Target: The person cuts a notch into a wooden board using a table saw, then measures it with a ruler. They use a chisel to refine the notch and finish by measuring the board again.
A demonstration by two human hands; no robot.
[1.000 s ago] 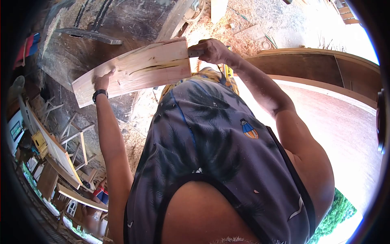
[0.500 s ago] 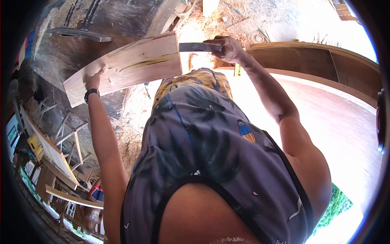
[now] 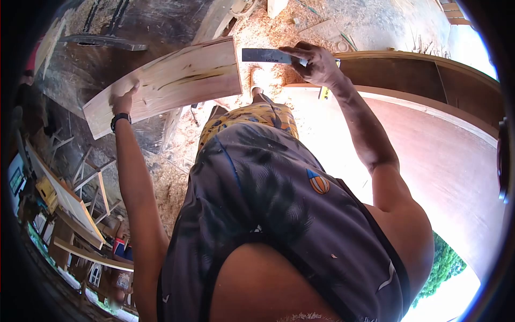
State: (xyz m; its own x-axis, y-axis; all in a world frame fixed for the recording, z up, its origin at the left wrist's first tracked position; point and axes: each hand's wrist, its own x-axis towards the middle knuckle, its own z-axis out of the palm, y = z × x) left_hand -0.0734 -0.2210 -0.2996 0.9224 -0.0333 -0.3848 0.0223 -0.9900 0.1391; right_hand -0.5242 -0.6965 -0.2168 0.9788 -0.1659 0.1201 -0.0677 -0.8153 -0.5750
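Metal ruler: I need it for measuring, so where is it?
Head view, top centre: the metal ruler is held in the right hand, its free end just beside the wooden board's right end.

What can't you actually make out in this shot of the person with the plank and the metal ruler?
All in the head view:
- How the left hand grips the wooden board: the board hides its fingers.
- The markings on the metal ruler in the right hand: too small to read.
- The yellow object under the right wrist: mostly hidden by the arm, so it cannot be identified.
- The board's far face: turned away from the camera.
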